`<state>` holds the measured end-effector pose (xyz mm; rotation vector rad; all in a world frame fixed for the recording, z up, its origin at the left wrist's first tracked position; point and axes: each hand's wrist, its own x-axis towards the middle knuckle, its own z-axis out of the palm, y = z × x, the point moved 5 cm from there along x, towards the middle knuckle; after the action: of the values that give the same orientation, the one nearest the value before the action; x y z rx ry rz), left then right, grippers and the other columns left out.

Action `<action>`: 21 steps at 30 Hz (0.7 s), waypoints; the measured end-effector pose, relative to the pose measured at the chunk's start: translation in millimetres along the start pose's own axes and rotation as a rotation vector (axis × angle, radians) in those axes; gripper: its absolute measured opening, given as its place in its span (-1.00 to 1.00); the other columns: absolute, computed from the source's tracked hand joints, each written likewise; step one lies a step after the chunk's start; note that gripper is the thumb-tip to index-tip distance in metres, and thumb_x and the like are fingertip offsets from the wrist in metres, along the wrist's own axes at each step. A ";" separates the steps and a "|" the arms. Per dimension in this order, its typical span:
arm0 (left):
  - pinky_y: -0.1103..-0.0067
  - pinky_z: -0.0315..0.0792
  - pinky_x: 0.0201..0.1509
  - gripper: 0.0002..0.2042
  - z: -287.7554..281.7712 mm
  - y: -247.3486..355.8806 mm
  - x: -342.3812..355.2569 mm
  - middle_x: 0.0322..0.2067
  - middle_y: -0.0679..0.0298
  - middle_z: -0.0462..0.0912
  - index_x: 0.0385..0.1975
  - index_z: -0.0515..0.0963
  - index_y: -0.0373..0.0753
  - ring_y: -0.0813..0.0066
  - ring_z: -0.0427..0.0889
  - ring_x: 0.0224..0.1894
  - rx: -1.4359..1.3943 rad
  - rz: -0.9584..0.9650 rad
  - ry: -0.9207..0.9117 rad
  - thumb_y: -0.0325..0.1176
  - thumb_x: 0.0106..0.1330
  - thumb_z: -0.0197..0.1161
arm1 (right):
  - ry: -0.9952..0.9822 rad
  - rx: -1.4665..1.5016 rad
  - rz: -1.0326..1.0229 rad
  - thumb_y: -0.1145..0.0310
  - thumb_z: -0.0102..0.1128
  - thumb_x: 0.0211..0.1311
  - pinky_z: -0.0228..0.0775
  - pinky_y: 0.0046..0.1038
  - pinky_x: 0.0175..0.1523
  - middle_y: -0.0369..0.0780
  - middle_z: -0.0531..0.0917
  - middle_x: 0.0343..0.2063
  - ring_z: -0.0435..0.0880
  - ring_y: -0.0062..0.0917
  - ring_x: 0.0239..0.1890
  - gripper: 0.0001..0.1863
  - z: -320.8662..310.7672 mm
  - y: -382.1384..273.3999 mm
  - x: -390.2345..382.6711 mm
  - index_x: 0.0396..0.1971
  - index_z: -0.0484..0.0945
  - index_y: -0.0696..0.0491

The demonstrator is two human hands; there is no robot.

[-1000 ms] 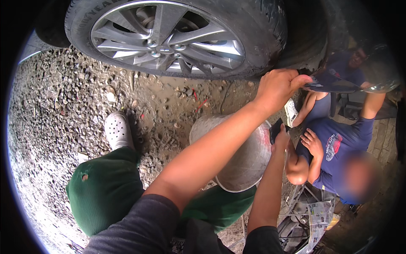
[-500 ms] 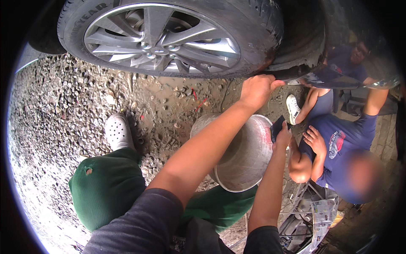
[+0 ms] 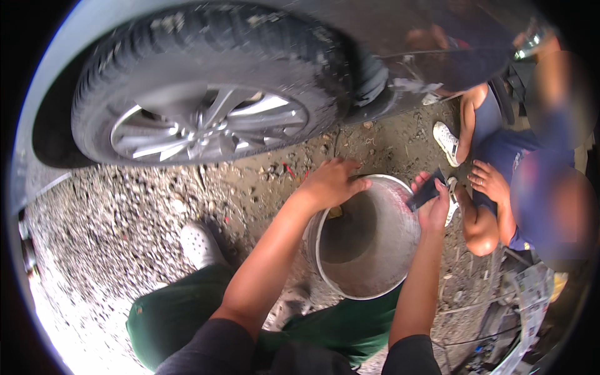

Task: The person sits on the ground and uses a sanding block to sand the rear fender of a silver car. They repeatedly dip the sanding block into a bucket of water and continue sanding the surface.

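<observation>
Between my knees stands a pale, worn bucket [image 3: 400, 262] with dull liquid at its bottom and a reddish smear inside its rim. My left hand [image 3: 333, 182] hovers at the bucket's far left rim, thumb apart from the fingers, with nothing in it; whether it touches the rim I cannot tell. At the right rim my right hand [image 3: 432, 209] is palm up, gripping a dark, flat rectangular piece [image 3: 424, 195] that looks like sandpaper. Something yellowish [image 3: 335, 212] shows inside the bucket near my left hand, partly hidden.
Ahead is a car's wheel [image 3: 206, 128] with silver spokes, beside a dark body panel [image 3: 431, 69]. A co-worker in a blue shirt [image 3: 509, 150] crouches at the right, one arm raised to the car. Wet gravel [image 3: 125, 219] covers the ground; newspaper [image 3: 531, 300] lies at lower right.
My left hand has come back from the car's lower edge to the bucket's rim. My right hand has turned palm up, still holding the dark piece. The view has shifted.
</observation>
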<state>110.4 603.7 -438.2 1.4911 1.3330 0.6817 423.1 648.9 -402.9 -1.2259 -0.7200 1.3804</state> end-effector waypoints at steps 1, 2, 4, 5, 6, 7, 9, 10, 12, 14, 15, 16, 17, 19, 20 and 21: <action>0.09 0.33 0.58 -0.23 2.0 1.6 -7.2 0.41 -0.15 0.52 0.45 0.50 -0.24 -0.21 0.41 0.51 -0.013 0.000 -0.024 0.27 0.48 0.29 | -0.135 0.027 -0.032 0.22 0.15 0.54 0.58 -0.16 0.30 -0.02 0.73 0.07 0.71 -0.26 0.13 -0.64 -15.5 1.0 -4.9 0.00 0.62 0.26; 0.06 0.29 0.61 -0.15 2.0 8.1 -15.0 0.46 -0.20 0.43 0.54 0.39 -0.26 -0.24 0.35 0.55 0.034 -0.008 -0.096 0.31 0.48 0.27 | -0.307 -0.001 -0.079 0.27 0.19 0.47 0.62 -0.19 0.23 -0.04 0.77 -0.06 0.76 -0.25 -0.02 -0.68 -11.9 -4.3 -15.9 -0.06 0.63 0.26; 0.03 0.26 0.62 -0.11 0.6 3.4 -28.9 0.48 -0.22 0.40 0.60 0.28 -0.29 -0.28 0.33 0.55 0.125 -0.032 -0.029 0.27 0.48 0.29 | -0.592 -0.143 0.072 0.27 0.25 0.39 0.64 -0.19 0.16 -0.03 0.80 -0.14 0.80 -0.24 -0.12 -0.67 27.9 -0.9 -35.3 -0.10 0.67 0.27; 0.06 0.26 0.62 -0.09 5.4 3.5 -34.6 0.48 -0.25 0.39 0.61 0.24 -0.31 -0.29 0.32 0.56 0.162 -0.034 0.001 0.24 0.48 0.31 | -0.645 -0.373 0.226 0.18 0.27 0.39 0.63 -0.26 0.15 -0.04 0.80 -0.14 0.80 -0.27 -0.06 -0.61 36.6 15.8 -41.6 -0.10 0.69 0.26; 0.09 0.26 0.63 -0.08 10.4 3.8 -38.4 0.48 -0.28 0.38 0.62 0.20 -0.33 -0.29 0.32 0.56 0.200 -0.034 0.033 0.22 0.48 0.32 | -0.694 -0.603 0.381 0.08 0.29 0.39 0.63 -0.33 0.14 -0.06 0.81 -0.15 0.81 -0.31 -0.01 -0.54 44.5 34.7 -43.4 -0.10 0.71 0.26; 0.13 0.26 0.64 -0.06 11.7 2.8 -39.4 0.49 -0.30 0.36 0.64 0.16 -0.36 -0.30 0.31 0.57 0.240 -0.035 0.069 0.19 0.49 0.34 | -0.737 -1.038 0.399 0.08 0.28 0.41 0.64 -0.30 0.15 -0.01 0.82 -0.06 0.81 -0.25 0.05 -0.54 46.6 61.7 -32.6 -0.04 0.72 0.22; 0.11 0.25 0.64 -0.07 15.8 4.6 -37.0 0.49 -0.32 0.35 0.64 0.14 -0.37 -0.31 0.30 0.57 0.118 -0.030 0.099 0.11 0.48 0.39 | -0.824 -1.872 0.276 0.23 0.16 0.49 0.50 -0.07 0.41 0.11 0.73 0.18 0.68 0.01 0.30 -0.56 56.3 105.5 -12.4 0.20 0.69 0.18; 0.11 0.25 0.64 -0.07 28.9 11.4 -35.5 0.50 -0.32 0.34 0.65 0.14 -0.37 -0.31 0.30 0.57 0.027 -0.018 0.094 0.07 0.47 0.41 | -0.732 -1.886 0.335 0.24 0.14 0.50 0.48 -0.07 0.44 0.12 0.71 0.21 0.66 -0.01 0.33 -0.55 21.4 133.7 3.6 0.22 0.69 0.16; 0.10 0.23 0.65 -0.09 38.8 16.3 -31.0 0.52 -0.31 0.30 0.63 0.17 -0.37 -0.30 0.28 0.58 0.029 0.055 0.117 0.03 0.46 0.43 | -0.641 -1.864 0.332 0.27 0.12 0.50 0.47 -0.07 0.46 0.12 0.69 0.24 0.65 -0.02 0.35 -0.56 -16.4 176.0 27.6 0.22 0.70 0.15; 0.09 0.22 0.65 -0.11 34.0 16.9 -23.5 0.54 -0.30 0.25 0.61 0.20 -0.38 -0.29 0.25 0.59 0.057 0.121 0.171 -0.01 0.45 0.45 | -0.621 -1.801 0.227 0.30 0.09 0.51 0.50 -0.07 0.44 0.12 0.69 0.24 0.67 -0.03 0.33 -0.58 -18.2 199.8 37.4 0.20 0.72 0.15; 0.08 0.22 0.66 -0.18 31.3 24.5 -21.6 0.56 -0.24 0.24 0.59 0.26 -0.31 -0.28 0.20 0.62 0.018 0.116 0.166 -0.06 0.45 0.45 | -0.512 -1.708 0.098 0.29 0.10 0.52 0.54 -0.06 0.39 0.09 0.74 0.19 0.72 -0.04 0.28 -0.61 -18.5 200.9 36.8 0.15 0.75 0.15; 0.08 0.21 0.66 -0.21 26.9 31.8 -21.6 0.56 -0.22 0.25 0.58 0.29 -0.28 -0.28 0.18 0.62 0.134 0.168 0.219 -0.08 0.44 0.45 | -0.476 -1.751 0.050 0.28 0.11 0.53 0.56 -0.06 0.37 0.08 0.75 0.18 0.73 -0.05 0.27 -0.61 -20.9 205.7 37.1 0.14 0.75 0.14; 0.07 0.21 0.66 -0.23 28.2 39.9 -22.1 0.56 -0.21 0.25 0.57 0.32 -0.26 -0.28 0.16 0.63 0.237 0.225 0.259 -0.10 0.44 0.45 | -0.425 -1.802 0.015 0.26 0.11 0.53 0.57 -0.05 0.35 0.06 0.76 0.17 0.74 -0.06 0.25 -0.61 -34.3 209.6 36.5 0.13 0.76 0.13; 0.05 0.21 0.67 -0.40 25.1 67.1 -29.8 0.55 -0.13 0.28 0.47 0.47 -0.20 -0.27 0.12 0.65 0.197 0.290 0.297 -0.29 0.44 0.41 | -0.311 -1.898 -0.008 0.17 0.13 0.54 0.60 -0.04 0.31 0.03 0.78 0.13 0.77 -0.09 0.22 -0.61 -52.4 212.4 36.1 0.11 0.78 0.06; 0.05 0.22 0.66 -0.44 34.1 74.2 -31.1 0.55 -0.12 0.28 0.44 0.50 -0.20 -0.28 0.11 0.65 0.169 0.349 0.269 -0.35 0.44 0.39 | -0.266 -1.859 -0.001 0.17 0.14 0.54 0.60 -0.04 0.31 0.04 0.78 0.13 0.77 -0.09 0.22 -0.61 -76.1 211.4 37.5 0.11 0.78 0.05; 0.05 0.23 0.66 -0.48 48.2 78.7 -31.5 0.55 -0.10 0.28 0.41 0.53 -0.20 -0.28 0.10 0.65 0.143 0.412 0.228 -0.41 0.43 0.37 | -0.211 -1.814 0.013 0.16 0.15 0.54 0.60 -0.03 0.31 0.04 0.78 0.14 0.77 -0.08 0.23 -0.61 -98.5 211.3 35.5 0.11 0.78 0.04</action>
<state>176.9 566.4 -377.5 1.8737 1.2726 1.0632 451.7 616.5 -634.7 -2.3410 -2.3253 0.5638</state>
